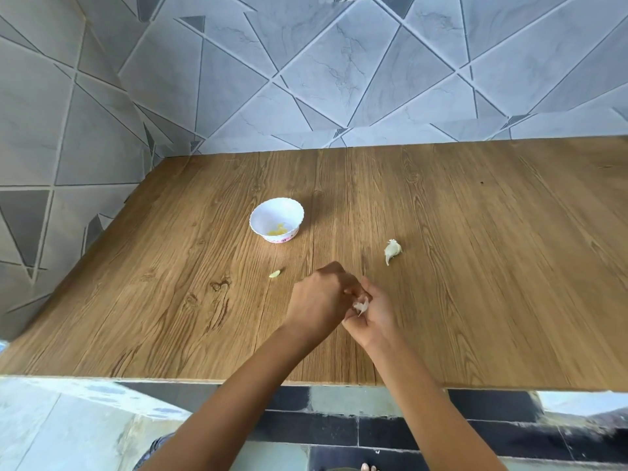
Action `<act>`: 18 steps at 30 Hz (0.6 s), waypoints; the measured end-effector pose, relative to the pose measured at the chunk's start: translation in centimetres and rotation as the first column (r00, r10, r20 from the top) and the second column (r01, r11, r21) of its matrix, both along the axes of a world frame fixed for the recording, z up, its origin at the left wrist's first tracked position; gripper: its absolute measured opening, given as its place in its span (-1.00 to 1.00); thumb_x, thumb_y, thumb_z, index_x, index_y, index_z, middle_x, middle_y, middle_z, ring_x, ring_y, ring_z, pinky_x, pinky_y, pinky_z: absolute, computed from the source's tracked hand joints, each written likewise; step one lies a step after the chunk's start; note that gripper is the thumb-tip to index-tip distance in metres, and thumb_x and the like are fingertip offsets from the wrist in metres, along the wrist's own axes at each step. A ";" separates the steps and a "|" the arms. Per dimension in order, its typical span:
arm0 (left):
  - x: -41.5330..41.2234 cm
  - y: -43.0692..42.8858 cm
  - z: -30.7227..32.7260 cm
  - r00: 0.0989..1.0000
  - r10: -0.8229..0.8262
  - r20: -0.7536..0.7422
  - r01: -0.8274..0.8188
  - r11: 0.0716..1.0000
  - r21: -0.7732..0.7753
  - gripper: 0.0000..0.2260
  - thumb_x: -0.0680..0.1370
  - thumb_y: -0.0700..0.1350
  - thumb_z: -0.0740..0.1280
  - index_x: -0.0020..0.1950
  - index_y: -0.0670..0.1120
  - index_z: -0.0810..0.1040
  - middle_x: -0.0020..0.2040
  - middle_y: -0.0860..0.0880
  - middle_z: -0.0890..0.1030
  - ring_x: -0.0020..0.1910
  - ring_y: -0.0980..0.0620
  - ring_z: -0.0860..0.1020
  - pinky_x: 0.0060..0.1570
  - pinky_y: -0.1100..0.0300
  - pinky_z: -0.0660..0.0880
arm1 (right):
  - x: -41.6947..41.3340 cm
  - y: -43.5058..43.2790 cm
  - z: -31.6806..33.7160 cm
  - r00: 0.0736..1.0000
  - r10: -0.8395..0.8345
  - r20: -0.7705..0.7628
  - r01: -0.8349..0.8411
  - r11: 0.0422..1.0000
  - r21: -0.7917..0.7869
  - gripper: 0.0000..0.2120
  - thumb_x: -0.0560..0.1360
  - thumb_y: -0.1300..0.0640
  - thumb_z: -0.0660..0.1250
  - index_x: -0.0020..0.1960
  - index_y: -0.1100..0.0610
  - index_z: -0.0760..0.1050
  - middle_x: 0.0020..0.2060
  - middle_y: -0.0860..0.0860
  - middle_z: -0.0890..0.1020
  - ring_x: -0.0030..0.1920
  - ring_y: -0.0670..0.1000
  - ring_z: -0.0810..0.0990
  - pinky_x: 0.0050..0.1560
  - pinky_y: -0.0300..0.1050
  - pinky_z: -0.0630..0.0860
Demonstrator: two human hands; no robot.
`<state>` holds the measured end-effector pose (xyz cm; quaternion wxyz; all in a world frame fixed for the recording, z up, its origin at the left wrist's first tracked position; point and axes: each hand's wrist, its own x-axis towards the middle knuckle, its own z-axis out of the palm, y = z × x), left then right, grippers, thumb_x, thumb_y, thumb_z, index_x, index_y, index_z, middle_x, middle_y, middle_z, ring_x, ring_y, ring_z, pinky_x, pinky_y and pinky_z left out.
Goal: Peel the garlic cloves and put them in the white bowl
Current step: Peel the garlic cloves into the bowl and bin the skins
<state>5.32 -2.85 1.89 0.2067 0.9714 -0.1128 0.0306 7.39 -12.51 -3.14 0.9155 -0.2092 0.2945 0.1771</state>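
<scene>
The white bowl (258, 215) seems to hold peeled garlic (280, 229). In front of it, left hand (319, 300) and right hand (375, 316) pinch a half-skinned clove (361, 305). Right of the bowl waits an unpeeled clove (392, 249).

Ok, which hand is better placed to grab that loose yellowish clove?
Left, probably. The loose clove lies just left of the left hand; the right hand, gripping the half-peeled garlic, would have to cross over.

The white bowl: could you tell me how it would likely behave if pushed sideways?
The white bowl looks small and nearly empty, so probably light. Its base is narrower than its rim, so a high push might tip it. On the smooth table it would likely slide.
</scene>
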 end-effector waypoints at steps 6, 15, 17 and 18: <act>1.5 3.8 -0.8 0.992 0.117 -0.044 -0.124 0.968 -0.217 -0.67 0.43 -0.42 0.21 -0.03 -0.13 0.69 -0.10 -0.02 0.70 -0.10 0.04 0.64 -0.06 0.23 0.54 | 0.1 -0.7 -1.1 0.995 -0.004 0.104 0.000 0.999 0.041 -0.65 0.63 0.13 0.10 -0.03 0.37 0.53 -0.15 0.24 0.67 -0.09 0.16 0.66 -0.04 0.03 0.60; 1.6 4.2 -5.8 0.980 0.169 -0.107 -0.157 0.981 0.112 -0.62 0.46 -0.48 0.17 0.17 -0.22 0.57 0.13 -0.13 0.53 0.04 -0.12 0.57 -0.04 0.11 0.53 | -0.3 -2.7 -2.1 0.986 -0.026 0.162 0.021 0.999 0.036 -0.52 0.64 0.12 0.07 -0.17 0.34 0.66 -0.01 0.22 0.66 -0.06 0.11 0.69 0.03 0.02 0.59; 0.7 2.7 -6.0 0.991 0.108 -0.079 -0.097 0.986 0.133 -0.60 0.48 -0.47 0.17 0.23 -0.18 0.55 0.17 -0.10 0.51 0.05 -0.08 0.56 -0.03 0.18 0.53 | -0.4 -2.8 -2.1 0.985 -0.032 0.171 0.026 0.999 0.037 -0.52 0.64 0.12 0.07 -0.16 0.33 0.67 -0.01 0.22 0.66 -0.05 0.11 0.69 0.03 0.01 0.59; 0.4 2.2 -6.0 0.996 0.061 -0.066 -0.052 0.990 0.133 -0.60 0.49 -0.47 0.18 0.24 -0.16 0.55 0.18 -0.08 0.51 0.06 -0.06 0.56 -0.02 0.19 0.53 | -0.4 -2.8 -2.0 0.984 -0.033 0.174 0.028 0.999 0.035 -0.52 0.64 0.12 0.07 -0.17 0.33 0.67 -0.01 0.22 0.66 -0.06 0.11 0.69 0.02 0.01 0.59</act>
